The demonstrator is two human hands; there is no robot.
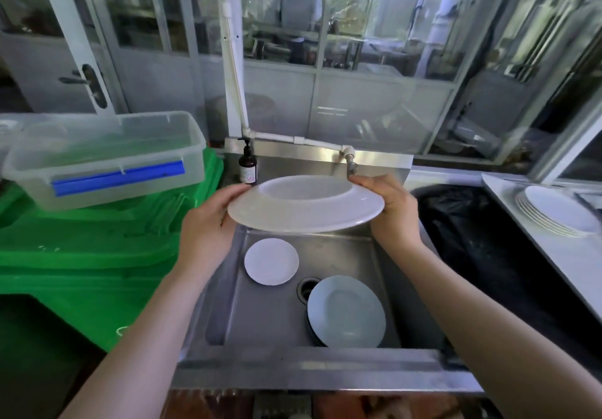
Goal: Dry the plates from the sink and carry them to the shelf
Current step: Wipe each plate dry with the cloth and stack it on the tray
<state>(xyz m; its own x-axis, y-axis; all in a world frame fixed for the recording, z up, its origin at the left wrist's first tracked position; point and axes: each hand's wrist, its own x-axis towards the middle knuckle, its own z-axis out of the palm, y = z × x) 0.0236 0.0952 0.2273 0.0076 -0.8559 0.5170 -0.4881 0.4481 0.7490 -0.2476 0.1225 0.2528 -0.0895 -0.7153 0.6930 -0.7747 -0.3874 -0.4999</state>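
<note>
I hold a large white plate (304,205) level above the steel sink (277,314), my left hand (211,220) gripping its left rim and my right hand (391,206) its right rim. Down in the basin lie a small white plate (271,261) at the left and a short stack of grey-blue plates (347,311) at the right, beside the drain (306,288). A stack of white plates (557,211) rests on the white shelf (521,203) at the far right.
A tap (351,166) sticks out just behind the held plate, with a brown pump bottle (247,166) to its left. Green bins (91,249) carrying a clear lidded box (107,158) stand left of the sink. A black bin bag (472,239) fills the gap at the right.
</note>
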